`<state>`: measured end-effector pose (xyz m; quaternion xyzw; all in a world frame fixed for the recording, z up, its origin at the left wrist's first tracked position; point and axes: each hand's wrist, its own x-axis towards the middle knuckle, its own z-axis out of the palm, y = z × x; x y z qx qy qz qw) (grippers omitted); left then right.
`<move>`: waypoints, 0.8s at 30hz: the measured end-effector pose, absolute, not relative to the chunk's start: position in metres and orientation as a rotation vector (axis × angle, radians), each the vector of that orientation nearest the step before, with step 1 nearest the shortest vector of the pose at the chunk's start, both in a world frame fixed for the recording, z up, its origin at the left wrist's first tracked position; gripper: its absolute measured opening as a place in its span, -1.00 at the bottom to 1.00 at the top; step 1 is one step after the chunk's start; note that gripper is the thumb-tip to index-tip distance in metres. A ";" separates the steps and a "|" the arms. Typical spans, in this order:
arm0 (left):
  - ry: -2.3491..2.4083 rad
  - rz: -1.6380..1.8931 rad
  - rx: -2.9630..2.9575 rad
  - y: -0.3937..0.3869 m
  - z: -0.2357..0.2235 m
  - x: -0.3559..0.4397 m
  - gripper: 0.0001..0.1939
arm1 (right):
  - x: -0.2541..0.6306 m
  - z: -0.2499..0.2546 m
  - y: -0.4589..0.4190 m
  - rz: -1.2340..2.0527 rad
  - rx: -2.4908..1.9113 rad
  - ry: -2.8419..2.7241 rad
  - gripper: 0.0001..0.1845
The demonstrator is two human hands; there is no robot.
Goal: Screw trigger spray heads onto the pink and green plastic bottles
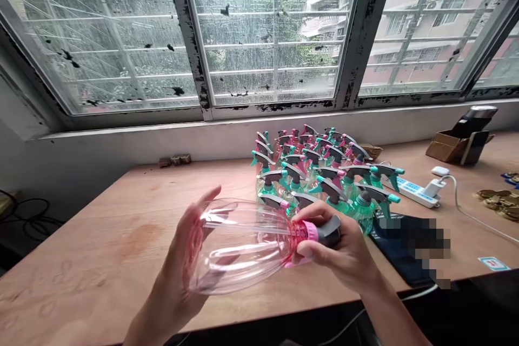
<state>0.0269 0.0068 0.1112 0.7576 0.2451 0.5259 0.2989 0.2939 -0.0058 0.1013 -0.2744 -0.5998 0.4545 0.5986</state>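
Note:
A clear pink spray bottle (243, 246) lies sideways in the air above the near part of the table, its base to the left. My left hand (176, 273) cups the base, with fingers behind it showing through the plastic. My right hand (344, 248) grips the other end, thumb and fingers about the pink collar and the black and grey spray head (330, 231). A thin tube shows inside the bottle. Just beyond my right hand stand several upright green and pink spray bottles (363, 211) in close rows.
On the wooden table (101, 243), a power strip (413, 190) with a white plug and cable lies right. A dark tablet-like slab (399, 246), partly blurred, sits nearer. Farther right are a cardboard box (450, 146) and gold-coloured pieces (498, 203). Small brown blocks (180, 159) rest by the window wall.

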 end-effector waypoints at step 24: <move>0.686 1.323 2.057 0.014 0.108 0.021 0.04 | 0.285 0.106 -0.004 0.915 -0.693 -1.363 -0.72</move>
